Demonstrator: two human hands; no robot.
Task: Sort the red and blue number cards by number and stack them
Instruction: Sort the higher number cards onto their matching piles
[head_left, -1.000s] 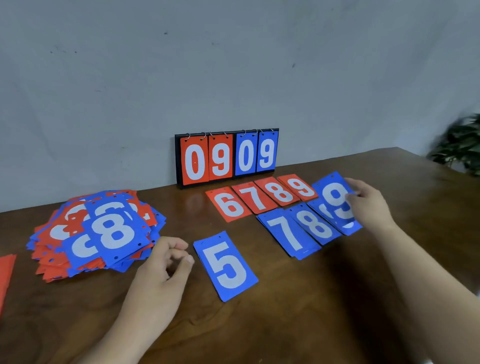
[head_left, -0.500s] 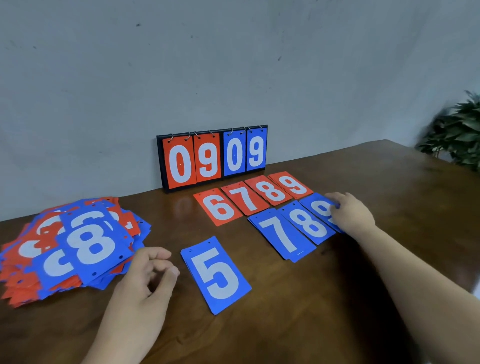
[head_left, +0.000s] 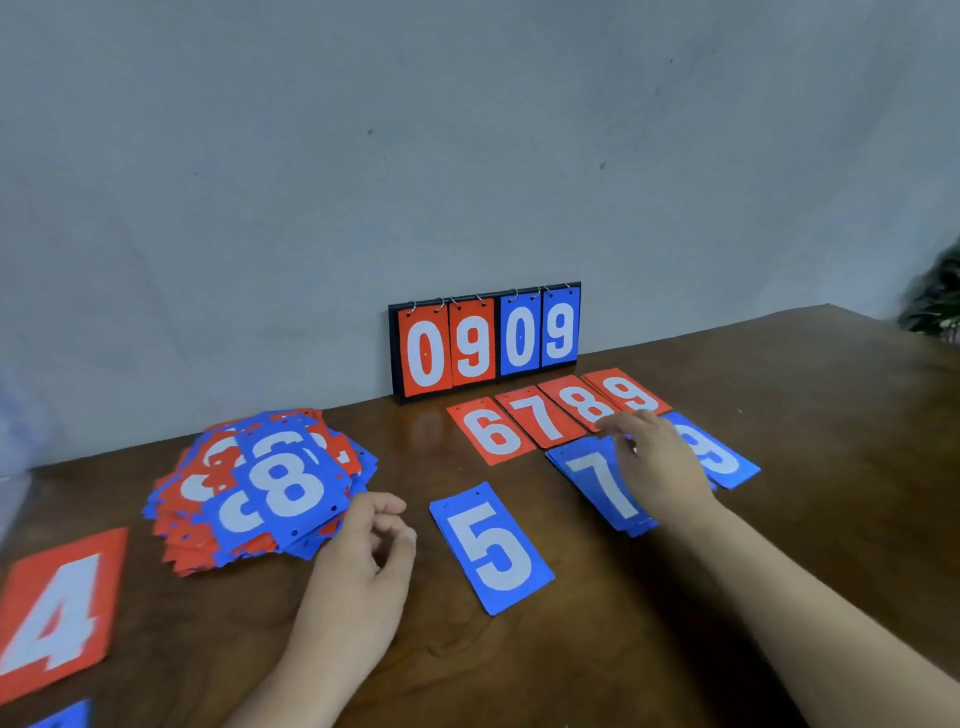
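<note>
Wooden table (head_left: 779, 415) holds blue 5 card (head_left: 491, 548), top pointing away, tilted left

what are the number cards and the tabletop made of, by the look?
Number cards: probably thin stiff plastic, matte; flat, crisp edges, punched holes. Tabletop: dark wood or veneer, semi-gloss; grain shows, and the scoreboard reflects faintly in it. Not certain from looks alone.
</note>
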